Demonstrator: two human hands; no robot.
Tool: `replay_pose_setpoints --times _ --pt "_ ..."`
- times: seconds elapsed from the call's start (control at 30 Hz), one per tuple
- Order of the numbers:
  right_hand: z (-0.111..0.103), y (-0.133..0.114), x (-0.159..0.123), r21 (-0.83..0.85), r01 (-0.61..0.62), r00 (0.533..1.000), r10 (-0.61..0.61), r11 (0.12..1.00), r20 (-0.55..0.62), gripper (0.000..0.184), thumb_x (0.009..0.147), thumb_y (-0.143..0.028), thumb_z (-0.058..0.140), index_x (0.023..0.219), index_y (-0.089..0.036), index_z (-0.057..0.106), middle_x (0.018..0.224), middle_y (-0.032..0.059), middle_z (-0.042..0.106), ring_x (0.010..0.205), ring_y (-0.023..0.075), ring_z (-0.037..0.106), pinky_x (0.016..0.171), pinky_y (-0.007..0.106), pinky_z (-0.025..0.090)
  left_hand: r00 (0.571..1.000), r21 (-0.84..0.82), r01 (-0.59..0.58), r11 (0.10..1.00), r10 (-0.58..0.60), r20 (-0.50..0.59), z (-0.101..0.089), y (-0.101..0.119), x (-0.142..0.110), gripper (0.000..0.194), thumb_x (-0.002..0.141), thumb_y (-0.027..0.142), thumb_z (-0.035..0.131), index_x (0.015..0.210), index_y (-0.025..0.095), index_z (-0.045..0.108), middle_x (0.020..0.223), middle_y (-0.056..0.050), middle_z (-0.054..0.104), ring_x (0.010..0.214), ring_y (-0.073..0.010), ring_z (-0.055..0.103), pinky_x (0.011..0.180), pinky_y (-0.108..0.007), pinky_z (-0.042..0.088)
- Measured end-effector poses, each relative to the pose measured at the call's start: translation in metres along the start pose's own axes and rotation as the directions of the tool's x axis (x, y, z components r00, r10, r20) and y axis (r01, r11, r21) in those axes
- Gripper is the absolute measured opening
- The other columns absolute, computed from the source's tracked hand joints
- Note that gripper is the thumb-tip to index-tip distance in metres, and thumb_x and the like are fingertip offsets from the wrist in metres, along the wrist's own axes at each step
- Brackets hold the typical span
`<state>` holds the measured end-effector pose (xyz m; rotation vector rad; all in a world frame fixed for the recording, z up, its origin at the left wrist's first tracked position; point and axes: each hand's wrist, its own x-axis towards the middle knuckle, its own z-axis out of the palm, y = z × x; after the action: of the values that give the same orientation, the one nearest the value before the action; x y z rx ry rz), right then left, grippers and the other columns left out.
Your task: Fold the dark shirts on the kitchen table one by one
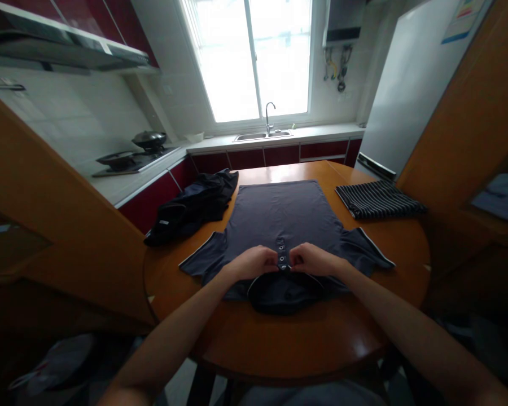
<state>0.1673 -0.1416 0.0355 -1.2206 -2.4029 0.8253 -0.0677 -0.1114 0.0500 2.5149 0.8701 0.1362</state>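
Observation:
A dark grey polo shirt [279,208] lies spread flat on the round wooden table [288,344], its collar towards me and its short, white-edged sleeves out to both sides. Fingers closed, my left hand [260,261] pinches the collar just left of the button placket [281,254]. On the other side of the placket, my right hand [305,257] pinches the collar in the same way. Light round buttons show between the two hands. The fingertips are partly hidden by the hands and the fabric.
Dark clothing [195,203] is heaped at the table's left edge. A folded black striped cloth [381,198] lies at the right. Beyond the table are a sink [262,136], a stove with a lidded pan [149,140], and a fridge [410,84]. Wooden frames stand close on both sides.

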Motion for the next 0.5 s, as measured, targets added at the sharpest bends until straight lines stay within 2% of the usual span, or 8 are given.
replay_pose_setpoints --times 0.07,0.13,0.2,0.3,0.33,0.4,0.47,0.5 --pt "-0.006 -0.006 -0.009 -0.044 0.083 0.996 -0.084 0.996 -0.010 0.005 0.081 -0.017 0.069 0.081 -0.019 0.074 0.074 -0.0010 0.065 0.068 0.0125 0.056 0.063 0.022 0.040 0.998 0.036 -0.059 0.998 0.059 -0.004 -0.003 0.008 -0.007 0.012 0.089 0.027 0.063 0.086 0.021 0.072 0.085 -0.002 0.068 0.078 -0.0174 0.063 0.071 -0.024 0.045" --pt "-0.012 -0.014 -0.027 -0.074 0.174 0.984 -0.176 0.982 -0.021 0.012 0.087 -0.024 0.067 0.093 -0.022 0.076 0.091 0.0034 0.070 0.083 0.0166 0.062 0.076 0.026 0.046 0.997 0.073 -0.072 0.995 0.072 -0.005 -0.006 0.016 -0.020 0.017 0.092 0.030 0.061 0.100 0.022 0.073 0.100 -0.006 0.069 0.092 -0.0209 0.066 0.083 -0.028 0.048" --pt "-0.014 -0.022 -0.052 -0.076 0.232 0.972 -0.233 0.970 -0.012 0.022 0.089 -0.035 0.068 0.107 -0.025 0.075 0.110 0.0062 0.069 0.102 0.0202 0.062 0.091 0.031 0.048 0.997 0.091 -0.072 0.993 0.071 0.019 -0.008 0.022 -0.040 0.034 0.092 0.038 0.063 0.122 0.024 0.067 0.118 -0.008 0.066 0.107 -0.0238 0.064 0.094 -0.031 0.048" --pt "-0.005 -0.024 -0.090 -0.134 0.233 0.971 -0.237 0.963 -0.017 0.038 0.079 -0.042 0.079 0.114 -0.029 0.072 0.132 0.0072 0.062 0.123 0.0253 0.055 0.105 0.040 0.045 0.993 0.121 -0.104 0.987 0.097 0.063 -0.004 0.027 -0.072 0.070 0.084 0.051 0.072 0.145 0.027 0.049 0.147 -0.011 0.050 0.132 -0.0292 0.052 0.109 -0.039 0.042" --pt "0.000 -0.021 -0.099 -0.169 0.223 0.972 -0.233 0.960 -0.041 0.036 0.077 -0.038 0.081 0.112 -0.028 0.073 0.136 0.0073 0.060 0.126 0.0266 0.053 0.106 0.042 0.044 0.992 0.138 -0.119 0.983 0.110 0.067 -0.001 0.028 -0.081 0.076 0.081 0.052 0.074 0.148 0.028 0.046 0.154 -0.011 0.043 0.138 -0.0311 0.045 0.112 -0.042 0.039" --pt "0.014 -0.014 -0.109 -0.225 0.204 0.965 -0.234 0.953 -0.118 0.022 0.080 -0.027 0.078 0.101 -0.026 0.073 0.136 0.0078 0.061 0.125 0.0265 0.054 0.105 0.044 0.045 0.989 0.179 -0.147 0.973 0.139 0.055 0.006 0.027 -0.094 0.079 0.080 0.052 0.075 0.149 0.028 0.045 0.160 -0.011 0.033 0.145 -0.0334 0.035 0.116 -0.047 0.035" --pt "0.026 -0.007 -0.110 -0.250 0.193 0.949 -0.245 0.949 -0.197 0.009 0.084 -0.018 0.071 0.091 -0.024 0.072 0.129 0.0075 0.066 0.119 0.0240 0.059 0.102 0.042 0.048 0.986 0.216 -0.166 0.962 0.164 0.028 0.012 0.025 -0.099 0.072 0.084 0.048 0.073 0.147 0.027 0.047 0.160 -0.012 0.033 0.146 -0.0328 0.034 0.117 -0.048 0.035" --pt "0.031 -0.004 -0.109 -0.257 0.192 0.939 -0.253 0.947 -0.231 0.009 0.086 -0.015 0.068 0.090 -0.023 0.071 0.124 0.0072 0.068 0.115 0.0230 0.061 0.099 0.041 0.049 0.985 0.237 -0.171 0.956 0.173 0.016 0.015 0.024 -0.099 0.066 0.086 0.044 0.071 0.146 0.026 0.049 0.159 -0.012 0.036 0.145 -0.0319 0.036 0.117 -0.048 0.035"
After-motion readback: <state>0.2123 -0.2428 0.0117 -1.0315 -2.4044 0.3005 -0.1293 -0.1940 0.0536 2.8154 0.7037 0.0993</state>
